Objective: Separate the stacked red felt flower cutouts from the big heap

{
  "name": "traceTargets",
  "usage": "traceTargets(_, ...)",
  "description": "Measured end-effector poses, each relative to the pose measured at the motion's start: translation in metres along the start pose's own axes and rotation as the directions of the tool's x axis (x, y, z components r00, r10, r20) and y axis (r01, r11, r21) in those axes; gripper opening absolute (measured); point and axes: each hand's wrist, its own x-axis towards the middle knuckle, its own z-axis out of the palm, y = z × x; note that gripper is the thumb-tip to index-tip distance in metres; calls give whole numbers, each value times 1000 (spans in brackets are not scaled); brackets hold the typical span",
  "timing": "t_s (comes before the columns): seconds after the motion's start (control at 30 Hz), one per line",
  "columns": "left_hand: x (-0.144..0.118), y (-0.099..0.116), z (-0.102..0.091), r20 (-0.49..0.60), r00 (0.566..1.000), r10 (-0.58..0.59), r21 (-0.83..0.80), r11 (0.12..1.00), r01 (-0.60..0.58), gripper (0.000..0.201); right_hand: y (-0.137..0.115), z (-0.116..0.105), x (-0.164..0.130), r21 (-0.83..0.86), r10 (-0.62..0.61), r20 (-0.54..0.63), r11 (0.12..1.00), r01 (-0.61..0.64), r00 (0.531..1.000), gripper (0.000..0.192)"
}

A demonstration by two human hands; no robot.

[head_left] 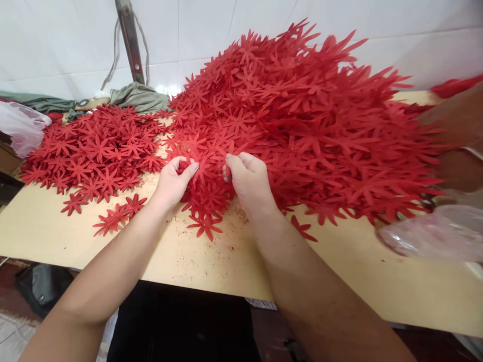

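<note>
My left hand (pixel 174 180) is closed in a pinch, with thumb and forefinger on a red fabric-like flower cutout (pixel 203 164) with long narrow petals. To its right, my right hand (pixel 249 178) is also closed, thumb pressed against curled fingers. A bit of red shows at its fingertips, but whatever it grips is mostly hidden. Both hands are at the near edge of a big heap of red flower cutouts (pixel 302 120). Just below them, a single flower cutout (pixel 206 225) lies on the table.
A lower pile of red flower cutouts (pixel 98 151) lies on the left, with a few loose ones in front. Red crumbs dot the pale table (pixel 211 269). Clear plastic (pixel 433 231) lies at right, a plastic bag (pixel 24 125) at far left. Behind are grey-green cloth (pixel 138 98) and a metal bracket (pixel 130 40).
</note>
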Motion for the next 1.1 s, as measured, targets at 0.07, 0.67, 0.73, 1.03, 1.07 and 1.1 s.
traceTargets(0.07,0,2,0,-5,999,37,64,997,-37,15,2,2,1,4,-1,14,1000,1,1000,27)
traceTargets(0.67,-3,7,1,8,998,-64,-124,990,64,16,7,11,-9,-18,-12,201,1000,16,979,9)
traceTargets(0.73,-5,7,1,66,989,-132,-171,975,141,20,5,10,-5,10,-8,80,1000,7,997,12)
traceTargets(1.03,-3,4,2,118,981,-154,-181,968,174,18,3,6,0,-22,-90,-12,996,90,996,17)
traceTargets(1.07,-3,4,2,109,982,-151,-191,967,170,15,4,7,0,-21,-85,-14,996,85,996,17)
traceTargets(1.1,-3,5,2,104,984,-147,-201,965,166,13,4,7,0,-14,-78,-15,997,78,997,17)
